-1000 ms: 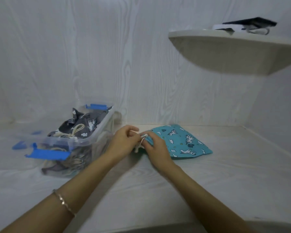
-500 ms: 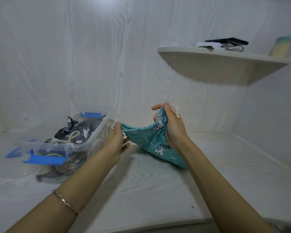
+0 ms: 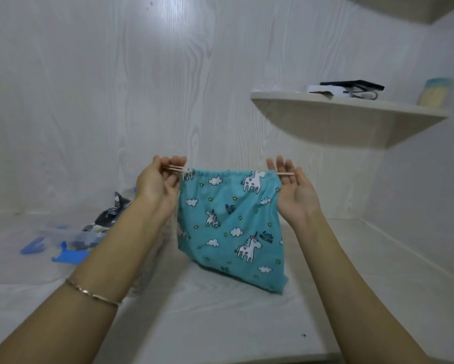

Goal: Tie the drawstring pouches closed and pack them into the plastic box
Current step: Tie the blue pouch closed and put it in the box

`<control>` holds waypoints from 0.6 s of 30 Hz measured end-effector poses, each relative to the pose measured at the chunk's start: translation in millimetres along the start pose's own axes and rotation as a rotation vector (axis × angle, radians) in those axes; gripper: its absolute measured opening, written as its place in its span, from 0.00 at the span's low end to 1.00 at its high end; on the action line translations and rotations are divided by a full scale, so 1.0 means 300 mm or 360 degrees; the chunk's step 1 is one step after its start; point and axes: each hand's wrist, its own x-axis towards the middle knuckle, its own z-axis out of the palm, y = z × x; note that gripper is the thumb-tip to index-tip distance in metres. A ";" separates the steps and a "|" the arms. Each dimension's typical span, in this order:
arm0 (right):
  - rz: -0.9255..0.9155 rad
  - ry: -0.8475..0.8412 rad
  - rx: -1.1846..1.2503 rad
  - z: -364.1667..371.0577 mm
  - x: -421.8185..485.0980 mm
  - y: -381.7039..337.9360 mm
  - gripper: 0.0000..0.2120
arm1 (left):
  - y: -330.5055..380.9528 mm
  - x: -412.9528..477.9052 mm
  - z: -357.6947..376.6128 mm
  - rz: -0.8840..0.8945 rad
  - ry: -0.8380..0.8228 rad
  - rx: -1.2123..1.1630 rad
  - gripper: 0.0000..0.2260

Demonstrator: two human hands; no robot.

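- At the worktop's (image 3: pixel 220 324) left edge, near the back, the clear plastic box (image 3: pixel 63 233) sits open with grey pouches (image 3: pixel 110 216) inside; your forearm hides part of it.
- Your left hand (image 3: pixel 157 182), bracelet (image 3: pixel 92 294) on its wrist, pinches the drawstring (image 3: pixel 174 168) between thumb and fingertips.
- The teal unicorn pouch (image 3: pixel 231 227) hangs between your hands over the worktop's middle, its mouth stretched flat and not tied, its lower corner reaching the surface.
- Your right hand (image 3: pixel 295 195) faces palm towards you, fingers nearly straight; the cord crosses them and your thumb holds it there.
- A wall shelf (image 3: pixel 338 119) carries small items at the right.
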 end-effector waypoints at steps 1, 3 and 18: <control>0.0023 0.0016 0.0015 -0.023 0.009 0.002 0.19 | 0.011 0.012 -0.016 -0.0045 0.0004 -0.0129 0.17; 0.0020 0.0156 -0.0587 -0.083 0.031 0.006 0.21 | 0.042 0.033 -0.045 -0.0119 -0.0009 -0.0270 0.19; 0.0611 -0.0644 -0.3339 0.019 0.024 0.187 0.12 | -0.048 -0.073 0.097 -0.0684 -0.0809 0.0855 0.13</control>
